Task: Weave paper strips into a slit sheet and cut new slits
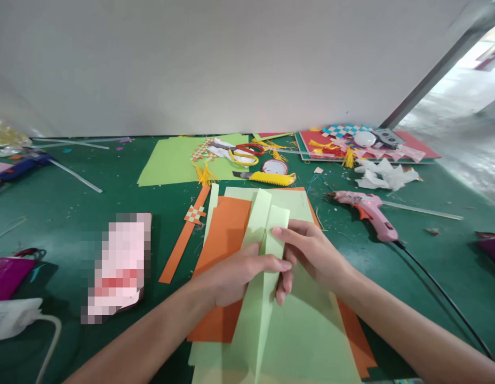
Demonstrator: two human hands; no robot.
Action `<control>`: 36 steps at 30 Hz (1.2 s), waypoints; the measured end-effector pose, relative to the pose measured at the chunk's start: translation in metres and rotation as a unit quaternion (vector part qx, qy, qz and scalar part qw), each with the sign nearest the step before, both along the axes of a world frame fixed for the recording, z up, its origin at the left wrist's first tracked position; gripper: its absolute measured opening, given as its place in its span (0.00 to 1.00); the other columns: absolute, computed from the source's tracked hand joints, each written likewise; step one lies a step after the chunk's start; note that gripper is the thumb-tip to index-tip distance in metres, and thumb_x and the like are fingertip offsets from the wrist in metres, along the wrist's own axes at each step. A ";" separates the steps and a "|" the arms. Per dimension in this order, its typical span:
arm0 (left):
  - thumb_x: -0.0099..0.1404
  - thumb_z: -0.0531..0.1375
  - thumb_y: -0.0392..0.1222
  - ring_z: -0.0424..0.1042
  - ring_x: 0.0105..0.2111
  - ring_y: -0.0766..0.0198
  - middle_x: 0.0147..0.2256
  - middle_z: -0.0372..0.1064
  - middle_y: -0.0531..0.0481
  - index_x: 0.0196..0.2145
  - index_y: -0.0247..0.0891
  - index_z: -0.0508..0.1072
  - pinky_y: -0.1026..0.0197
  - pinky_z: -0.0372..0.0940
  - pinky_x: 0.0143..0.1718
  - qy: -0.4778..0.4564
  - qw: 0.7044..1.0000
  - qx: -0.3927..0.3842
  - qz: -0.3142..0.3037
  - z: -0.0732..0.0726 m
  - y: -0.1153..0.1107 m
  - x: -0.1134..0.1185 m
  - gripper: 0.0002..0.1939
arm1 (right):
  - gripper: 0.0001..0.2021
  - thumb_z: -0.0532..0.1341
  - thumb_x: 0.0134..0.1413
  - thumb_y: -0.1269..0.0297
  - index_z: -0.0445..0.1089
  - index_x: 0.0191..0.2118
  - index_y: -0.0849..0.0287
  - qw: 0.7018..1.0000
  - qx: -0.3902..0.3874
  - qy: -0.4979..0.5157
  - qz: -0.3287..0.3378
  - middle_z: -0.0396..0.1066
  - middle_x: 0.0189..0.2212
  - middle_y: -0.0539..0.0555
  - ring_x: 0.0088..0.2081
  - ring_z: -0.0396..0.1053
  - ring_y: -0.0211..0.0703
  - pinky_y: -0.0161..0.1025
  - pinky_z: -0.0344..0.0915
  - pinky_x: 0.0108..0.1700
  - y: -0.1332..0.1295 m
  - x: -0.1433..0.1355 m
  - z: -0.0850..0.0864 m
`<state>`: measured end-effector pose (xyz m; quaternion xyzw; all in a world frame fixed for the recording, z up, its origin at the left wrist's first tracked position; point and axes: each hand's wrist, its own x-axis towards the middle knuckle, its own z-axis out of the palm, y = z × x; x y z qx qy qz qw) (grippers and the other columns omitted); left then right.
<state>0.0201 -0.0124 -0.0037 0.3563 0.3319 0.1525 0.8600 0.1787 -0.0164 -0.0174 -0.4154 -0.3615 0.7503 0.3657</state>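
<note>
Both hands meet at a folded light green paper strip (276, 224) in the middle of the view. My left hand (247, 269) pinches the strip from the left, its thumb across the front. Higher up on the right, my right hand (307, 245) holds the strip's edge between thumb and fingers, other fingers curled behind it. A lengthwise crease runs down the paper. Below lie orange sheets (221, 229) and a larger light green sheet (315, 330). To the left, an orange strip (177, 253) carries a small woven checkered piece (194, 214).
A pink glue gun (369, 208) with a black cord lies right; a phone (121, 266) lies left. Behind the papers are a yellow cutter (273, 178), scissors (247, 152), yellow tassels (205, 174) and a red folder (417, 146). A white charger (15, 317) sits at lower left.
</note>
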 end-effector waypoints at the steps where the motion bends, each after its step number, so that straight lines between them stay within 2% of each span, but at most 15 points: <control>1: 0.61 0.57 0.39 0.67 0.21 0.68 0.24 0.68 0.51 0.32 0.35 0.67 0.62 0.62 0.29 0.007 1.000 0.003 0.005 0.000 0.000 0.000 0.04 | 0.15 0.61 0.54 0.54 0.64 0.28 0.61 1.000 0.000 0.001 -0.003 0.59 0.09 0.43 0.13 0.69 0.44 0.34 0.62 0.14 -0.001 -0.001 0.000; 6: 0.65 0.53 0.44 0.67 0.20 0.68 0.23 0.68 0.50 0.33 0.34 0.67 0.63 0.61 0.28 0.017 1.000 0.014 0.003 -0.002 -0.001 0.004 0.10 | 0.18 0.61 0.54 0.53 0.58 0.22 0.58 1.000 0.002 0.029 -0.007 0.55 0.08 0.41 0.13 0.69 0.45 0.34 0.63 0.13 -0.003 -0.003 -0.003; 11: 0.68 0.49 0.43 0.67 0.19 0.68 0.22 0.68 0.49 0.32 0.34 0.68 0.64 0.60 0.27 0.001 1.000 0.019 -0.013 -0.002 -0.001 0.006 0.13 | 0.15 0.60 0.55 0.54 0.61 0.26 0.60 1.000 0.005 0.025 -0.004 0.55 0.08 0.40 0.12 0.69 0.44 0.33 0.63 0.13 -0.003 -0.003 -0.004; 16: 0.68 0.49 0.44 0.66 0.19 0.68 0.22 0.68 0.50 0.32 0.34 0.69 0.63 0.60 0.29 0.003 0.999 0.026 -0.020 -0.002 -0.002 0.005 0.14 | 0.14 0.60 0.55 0.54 0.63 0.29 0.60 1.000 -0.001 0.022 0.009 0.54 0.08 0.39 0.13 0.70 0.45 0.32 0.64 0.13 -0.003 -0.002 -0.004; 21: 0.67 0.51 0.48 0.66 0.19 0.68 0.22 0.68 0.50 0.32 0.34 0.69 0.62 0.61 0.31 0.018 0.999 0.036 -0.013 -0.004 -0.003 0.006 0.15 | 0.14 0.60 0.55 0.53 0.62 0.29 0.59 0.998 -0.012 0.055 0.009 0.54 0.08 0.39 0.14 0.70 0.47 0.36 0.67 0.13 -0.006 -0.004 -0.006; 29: 0.68 0.48 0.44 0.66 0.20 0.68 0.22 0.69 0.50 0.31 0.34 0.70 0.63 0.60 0.30 -0.004 0.999 0.031 -0.026 -0.005 -0.002 0.007 0.16 | 0.14 0.60 0.55 0.54 0.61 0.28 0.59 0.998 -0.013 0.059 -0.002 0.53 0.08 0.38 0.12 0.69 0.47 0.37 0.67 0.11 -0.007 -0.005 -0.008; 36: 0.68 0.49 0.47 0.65 0.19 0.68 0.21 0.68 0.51 0.30 0.34 0.69 0.61 0.61 0.35 -0.001 0.999 0.046 -0.027 -0.005 -0.002 0.008 0.16 | 0.15 0.60 0.55 0.53 0.59 0.27 0.58 0.998 -0.014 0.056 -0.002 0.52 0.07 0.38 0.12 0.69 0.47 0.36 0.67 0.11 -0.007 -0.006 -0.007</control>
